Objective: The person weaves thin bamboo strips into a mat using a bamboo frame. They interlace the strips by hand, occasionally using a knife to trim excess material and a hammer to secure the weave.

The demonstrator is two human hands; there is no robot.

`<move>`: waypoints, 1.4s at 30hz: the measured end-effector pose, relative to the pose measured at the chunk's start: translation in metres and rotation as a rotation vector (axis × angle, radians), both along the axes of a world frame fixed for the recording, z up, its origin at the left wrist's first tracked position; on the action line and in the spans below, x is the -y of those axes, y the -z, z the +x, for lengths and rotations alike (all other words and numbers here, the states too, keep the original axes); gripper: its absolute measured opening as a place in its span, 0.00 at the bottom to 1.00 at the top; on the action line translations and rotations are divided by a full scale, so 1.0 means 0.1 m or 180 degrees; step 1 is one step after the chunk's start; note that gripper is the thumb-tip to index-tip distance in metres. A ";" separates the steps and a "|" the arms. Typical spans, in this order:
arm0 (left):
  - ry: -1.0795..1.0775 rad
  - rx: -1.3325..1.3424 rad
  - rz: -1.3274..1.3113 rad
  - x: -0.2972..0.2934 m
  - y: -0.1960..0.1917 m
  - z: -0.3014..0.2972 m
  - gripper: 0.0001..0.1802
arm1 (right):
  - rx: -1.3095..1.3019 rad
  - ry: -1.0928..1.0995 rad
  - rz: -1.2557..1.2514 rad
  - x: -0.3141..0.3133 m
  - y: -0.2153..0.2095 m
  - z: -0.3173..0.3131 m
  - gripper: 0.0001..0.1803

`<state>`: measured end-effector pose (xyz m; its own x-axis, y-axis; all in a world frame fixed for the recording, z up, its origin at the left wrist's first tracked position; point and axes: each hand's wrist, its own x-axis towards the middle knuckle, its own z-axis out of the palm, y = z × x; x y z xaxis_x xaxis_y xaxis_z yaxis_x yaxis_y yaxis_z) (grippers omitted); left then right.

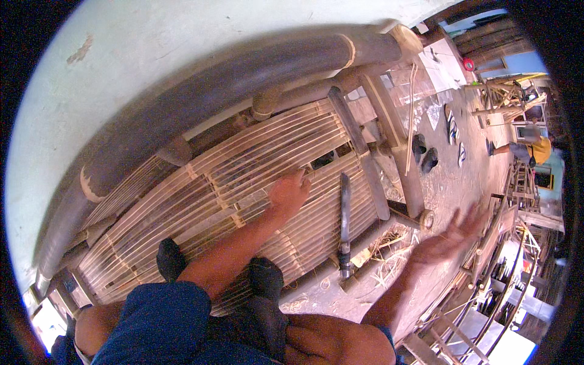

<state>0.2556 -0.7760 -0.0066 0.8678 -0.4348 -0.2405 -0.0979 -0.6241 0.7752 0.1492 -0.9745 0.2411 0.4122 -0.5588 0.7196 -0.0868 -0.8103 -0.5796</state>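
Observation:
My left hand [291, 190] is closed and rests on the thin bamboo slats [255, 152] of a long bench-like seat. Its fingertips are near a gap between slats, and whatever they hold is hidden. My right hand [453, 234] is raised off to the right over the floor, its fingers spread and smeared by motion, holding nothing visible. Between the two hands lies a long knife [345, 210] with a dark blade, across the slats near the front edge. Binding strips run crosswise over the slats. My dark-covered feet [266, 277] are on the seat.
A thick dark bamboo pole [225, 85] runs along the pale wall behind the seat. Wooden crosspieces [389, 115] frame its right end. Shavings [389, 243], dark shoes [429, 159] and sandals [451, 125] lie on the floor. Another person [538, 149] in yellow is far right, amid stacked bamboo frames.

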 end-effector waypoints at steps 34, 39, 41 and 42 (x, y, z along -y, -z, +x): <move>0.0602 -0.0557 0.0826 0.25 0.02 0.20 0.25 | -0.0600 -0.1637 0.4489 -0.19 1.98 0.96 0.15; 0.0240 -0.0144 0.0581 0.23 -0.02 0.07 0.20 | -0.0228 -0.1592 0.4843 -0.38 1.84 1.07 0.18; -0.0022 0.0641 -0.0481 0.21 -0.05 -0.03 0.17 | -0.0106 -0.1598 0.5005 -0.47 1.79 0.95 0.17; -0.0154 0.1025 -0.1007 0.22 -0.06 -0.05 0.16 | -0.0029 -0.1228 0.5163 -0.51 1.77 0.90 0.17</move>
<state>0.2503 -0.7979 -0.0007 0.8978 -0.4004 0.1831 -0.3417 -0.3713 0.8634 0.2395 -0.9240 0.0641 0.6949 -0.5447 -0.4694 -0.0460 0.6178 -0.7850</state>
